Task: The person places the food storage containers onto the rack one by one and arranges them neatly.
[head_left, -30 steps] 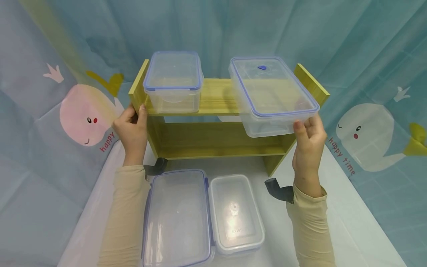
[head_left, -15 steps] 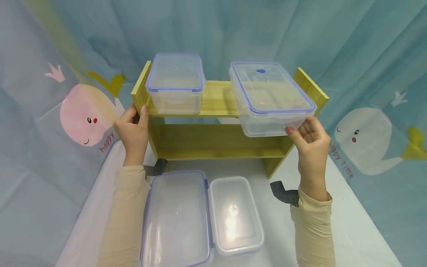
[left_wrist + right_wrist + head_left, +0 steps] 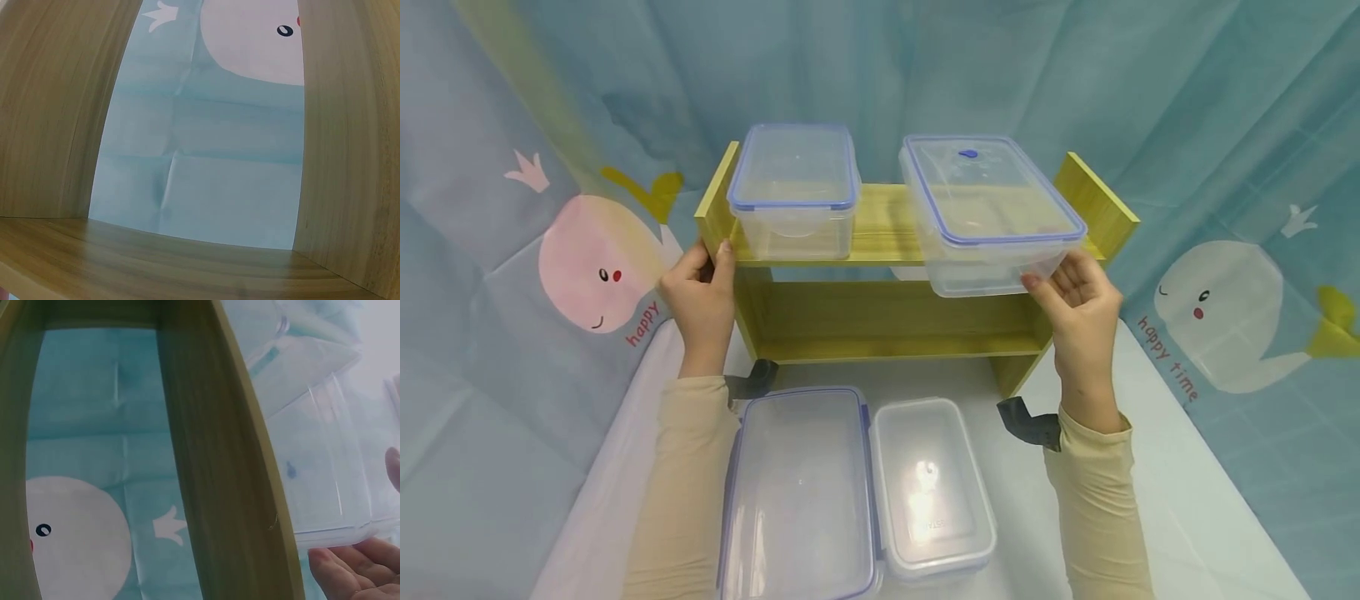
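As seen in head view, note lidded container (image 3: 988, 200) up-left of right hand (image 3: 1081, 321), pinched by corner; now shifted leftward, apparently further over upper shelf board (image 3: 880, 221). Note left hand (image 3: 702, 293) gripping side panel (image 3: 718, 192). Read curtain print "happy" (image 3: 642, 324) outside left hand, "happy time" (image 3: 1168, 358) outside right hand. Treat faint lettering on white-rimmed container (image 3: 925, 442) below-left of right hand as illegible. In left wrist view, find no writing. In right wrist view, confirm fingers (image 3: 350, 570) against lidded container.

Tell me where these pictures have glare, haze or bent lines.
Head view: a bright glare patch on the white-rimmed container; right wrist view: the held container looks hazy beside the dark wooden shelf; left wrist view: the bottom board curves, probably lens distortion.
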Tool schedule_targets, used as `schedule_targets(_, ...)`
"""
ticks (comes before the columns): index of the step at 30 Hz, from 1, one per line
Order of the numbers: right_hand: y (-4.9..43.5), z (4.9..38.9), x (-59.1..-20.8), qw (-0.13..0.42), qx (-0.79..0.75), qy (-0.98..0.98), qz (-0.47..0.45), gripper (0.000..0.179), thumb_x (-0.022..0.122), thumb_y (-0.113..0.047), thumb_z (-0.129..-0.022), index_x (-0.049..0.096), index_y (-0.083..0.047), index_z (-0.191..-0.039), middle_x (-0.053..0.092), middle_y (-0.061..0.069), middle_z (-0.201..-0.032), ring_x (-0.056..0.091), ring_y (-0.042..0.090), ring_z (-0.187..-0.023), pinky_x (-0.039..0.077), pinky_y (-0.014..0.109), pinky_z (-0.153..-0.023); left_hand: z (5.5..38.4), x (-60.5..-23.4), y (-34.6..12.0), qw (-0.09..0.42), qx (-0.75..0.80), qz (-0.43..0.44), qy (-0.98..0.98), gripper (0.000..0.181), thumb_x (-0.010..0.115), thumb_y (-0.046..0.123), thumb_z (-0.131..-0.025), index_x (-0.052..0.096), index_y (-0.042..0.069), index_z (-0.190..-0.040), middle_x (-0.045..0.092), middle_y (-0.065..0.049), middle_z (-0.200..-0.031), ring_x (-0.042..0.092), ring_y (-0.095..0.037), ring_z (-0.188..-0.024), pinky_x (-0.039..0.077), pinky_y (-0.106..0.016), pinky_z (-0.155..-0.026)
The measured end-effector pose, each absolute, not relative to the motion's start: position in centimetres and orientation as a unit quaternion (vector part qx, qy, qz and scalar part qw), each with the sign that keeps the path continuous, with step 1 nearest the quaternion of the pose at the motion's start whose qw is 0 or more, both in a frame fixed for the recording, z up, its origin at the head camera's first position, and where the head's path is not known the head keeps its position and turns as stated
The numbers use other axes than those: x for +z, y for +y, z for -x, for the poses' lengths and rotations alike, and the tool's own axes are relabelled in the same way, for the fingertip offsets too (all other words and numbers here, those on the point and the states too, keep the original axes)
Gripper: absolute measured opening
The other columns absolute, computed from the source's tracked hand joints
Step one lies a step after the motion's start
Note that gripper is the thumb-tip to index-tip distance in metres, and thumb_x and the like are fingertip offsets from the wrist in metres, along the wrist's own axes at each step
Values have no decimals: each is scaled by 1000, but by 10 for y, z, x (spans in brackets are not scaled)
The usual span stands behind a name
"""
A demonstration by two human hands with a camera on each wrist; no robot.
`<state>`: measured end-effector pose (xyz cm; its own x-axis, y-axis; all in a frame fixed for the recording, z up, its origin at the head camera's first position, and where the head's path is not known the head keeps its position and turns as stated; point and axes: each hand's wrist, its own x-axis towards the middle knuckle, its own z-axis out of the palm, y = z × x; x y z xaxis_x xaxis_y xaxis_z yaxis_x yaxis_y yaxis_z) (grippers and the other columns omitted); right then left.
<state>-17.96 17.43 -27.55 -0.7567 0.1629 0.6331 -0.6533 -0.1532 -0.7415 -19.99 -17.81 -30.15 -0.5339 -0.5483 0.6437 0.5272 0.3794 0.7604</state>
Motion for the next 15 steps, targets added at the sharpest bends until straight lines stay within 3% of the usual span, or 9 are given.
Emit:
schedule_targets(4, 170, 186, -275, 277, 728, -590, -210, 38, 69, 10, -78, 62, 3, -115, 65, 13, -108, 61, 26, -103, 47, 28, -88, 199, -300, -179, 481, -560, -10, -675, 25, 64, 12, -85, 66, -13, -82, 55, 17, -65, 48, -5, -57, 40, -17, -56)
schedule_targets(8, 166, 190, -275, 282, 724, -594, -209, 36, 70, 9, -78, 63, 2, -113, 65, 12, -107, 62, 25, -102, 48, 29, -87, 198, -300, -181, 490, -546, -15, -679, 27, 64, 13, -85, 63, -12, -74, 50, 16, -61, 44, -4, -54, 37, -16, -54)
schedule_targets(15, 162, 192, -275, 319, 716, -587, -203, 43, 74, 9, -73, 63, 5, -115, 66, 15, -107, 63, 25, -101, 49, 30, -87, 198, -303, -180, 495, -538, -5, -683, 27, 64, 13, -85, 63, -12, -73, 50, 16, -60, 43, -3, -53, 36, -15, -52)
